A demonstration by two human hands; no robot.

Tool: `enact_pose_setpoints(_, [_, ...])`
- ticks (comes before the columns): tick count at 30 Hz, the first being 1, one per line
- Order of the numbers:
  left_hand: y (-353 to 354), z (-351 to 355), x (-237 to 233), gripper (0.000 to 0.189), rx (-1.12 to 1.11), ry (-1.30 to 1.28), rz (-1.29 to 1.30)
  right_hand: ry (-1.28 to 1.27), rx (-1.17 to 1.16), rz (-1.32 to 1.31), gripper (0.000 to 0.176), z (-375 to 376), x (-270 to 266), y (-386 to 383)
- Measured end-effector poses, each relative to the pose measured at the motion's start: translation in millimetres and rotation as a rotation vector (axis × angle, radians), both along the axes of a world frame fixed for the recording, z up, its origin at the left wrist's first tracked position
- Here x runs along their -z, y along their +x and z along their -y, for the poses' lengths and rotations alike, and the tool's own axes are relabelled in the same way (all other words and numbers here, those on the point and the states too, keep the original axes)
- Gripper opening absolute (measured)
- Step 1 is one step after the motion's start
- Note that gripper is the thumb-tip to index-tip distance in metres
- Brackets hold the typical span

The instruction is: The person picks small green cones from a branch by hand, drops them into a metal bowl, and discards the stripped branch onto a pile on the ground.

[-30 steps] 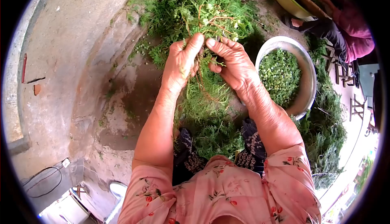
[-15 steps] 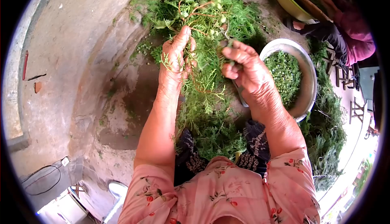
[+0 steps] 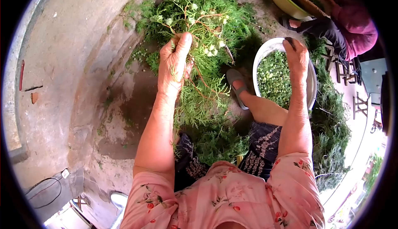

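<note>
My left hand (image 3: 174,63) is closed around a leafy conifer branch (image 3: 203,21) with reddish twigs and pale green cones. Flat green sprays of it hang down below the fist. Over the far part of a metal basin (image 3: 259,57) is my right hand (image 3: 296,54), back upward and fingers curled. A dark bit shows at its fingertips, too small to name. Inside the basin lies a heap of small green cones (image 3: 273,77). Behind the held branch, a pile of cut green branches (image 3: 232,5) covers the ground.
My foot in a grey shoe (image 3: 236,88) is left of the basin. More cut greenery (image 3: 331,133) lies along the right. At upper right, another person in a maroon top (image 3: 358,30) sits by a yellow-green basin (image 3: 286,1). Small wooden stools (image 3: 360,106) stand at the right.
My right hand has moved from beside the branch to the right, over the basin. My left hand still holds the branch, slightly further left. The view has shifted a little.
</note>
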State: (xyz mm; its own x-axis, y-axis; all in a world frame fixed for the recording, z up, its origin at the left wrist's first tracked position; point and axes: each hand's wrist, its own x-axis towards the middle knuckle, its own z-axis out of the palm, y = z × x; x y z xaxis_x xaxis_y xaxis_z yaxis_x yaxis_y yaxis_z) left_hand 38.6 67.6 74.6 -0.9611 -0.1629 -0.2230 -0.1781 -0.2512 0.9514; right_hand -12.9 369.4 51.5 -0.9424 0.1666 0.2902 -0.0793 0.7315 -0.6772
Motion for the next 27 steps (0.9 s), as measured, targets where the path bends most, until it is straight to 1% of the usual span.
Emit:
enact_pose_setpoints(1, [1.3, -2.0, -1.0, 0.027, 0.004, -0.001, 0.0, -0.2, -0.03, -0.01, 0.024, 16.8, -8.1, 5.6])
enact_pose_setpoints(2, [1.7, -5.2, -2.9, 0.027, 0.026, -0.024, -0.04, -0.618, -0.078, 0.076, 0.024, 27.3, -1.3, 5.3])
enact_pose_setpoints(3, [1.5, -8.2, -3.7, 0.027, 0.049, -0.046, -0.08, -0.847, -0.147, 0.14, 0.025, 46.9, -12.4, 14.3])
enact_pose_setpoints(4, [1.0, -10.0, 1.2, 0.027, 0.084, -0.043, -0.131, -0.926, -0.213, 0.264, 0.026, 56.6, -14.6, 17.5])
enact_pose_setpoints(5, [2.3, -13.5, -1.3, 0.027, 0.088, -0.066, -0.1, -0.905, -0.204, 0.306, 0.028, 72.2, -18.5, 23.9])
enact_pose_setpoints(8, [0.4, -18.3, 4.9, 0.026, 0.114, -0.082, -0.104, -1.141, -0.335, 0.511, 0.037, 98.3, -22.2, 32.3])
enact_pose_setpoints(9, [-0.6, -17.7, 7.8, 0.024, 0.129, -0.086, -0.106, -1.188, -0.411, 0.52, 0.041, 106.1, -22.5, 34.6])
enact_pose_setpoints(11, [-0.9, -17.7, 9.2, 0.022, 0.143, -0.093, -0.106, -1.116, -0.425, 0.526, 0.036, 117.9, -21.4, 38.5])
enact_pose_setpoints(12, [-0.9, -18.8, 8.7, 0.022, 0.145, -0.17, -0.151, -1.093, -0.438, 0.548, 0.028, 120.6, -18.1, 36.1])
enact_pose_setpoints(13, [-0.8, -18.7, 8.7, 0.022, 0.146, -0.248, -0.195, -1.106, -0.463, 0.553, 0.023, 123.0, -18.3, 35.9])
enact_pose_setpoints(15, [-1.3, -16.8, 13.5, 0.019, 0.128, -0.222, -0.192, -0.981, -0.521, 0.477, 0.021, 127.6, -16.5, 35.3])
enact_pose_setpoints(16, [-0.5, -17.4, 11.2, 0.019, 0.124, -0.15, -0.191, -0.981, -0.523, 0.478, 0.021, 129.2, -17.8, 35.1])
enact_pose_setpoints(17, [-0.1, -18.3, 10.2, 0.018, 0.12, -0.077, -0.189, -0.871, -0.489, 0.469, 0.021, 130.4, -20.5, 35.0])
enact_pose_setpoints(18, [-0.2, -19.5, 11.0, 0.018, 0.118, -0.078, -0.188, -0.761, -0.455, 0.458, 0.02, 131.8, -21.8, 35.3])
enact_pose_setpoints(19, [-0.6, -21.0, 12.4, 0.018, 0.08, -0.079, -0.161, -0.761, -0.457, 0.46, 0.02, 133.6, -20.0, 36.2])
enact_pose_setpoints(21, [-1.5, -19.6, 14.3, 0.018, 0.035, -0.083, -0.131, -0.608, -0.469, 0.267, 0.022, 139.1, -15.2, 39.0])
enact_pose_setpoints(23, [-2.1, -17.5, 15.5, 0.018, 0.004, 0.015, -0.006, -0.584, -0.451, 0.313, 0.024, 143.4, -13.2, 41.5])
enact_pose_setpoints(24, [-1.7, -19.7, 13.9, 0.018, -0.001, 0.067, -0.008, -0.49, -0.505, 0.227, 0.024, 145.5, -9.9, 42.3])
enact_pose_setpoints(25, [-1.0, -20.0, 14.4, 0.018, -0.004, 0.066, -0.007, -0.394, -0.556, 0.14, 0.023, 147.6, -9.1, 42.9])
enact_pose_setpoints(26, [-0.5, -20.1, 15.1, 0.017, -0.004, 0.077, 0.015, -0.303, -0.567, 0.077, 0.02, 149.7, -10.5, 46.1])
enact_pose_setpoints(27, [-0.1, -20.4, 15.7, 0.016, -0.003, 0.089, 0.036, -0.304, -0.569, 0.078, 0.02, 151.8, -13.8, 48.0])
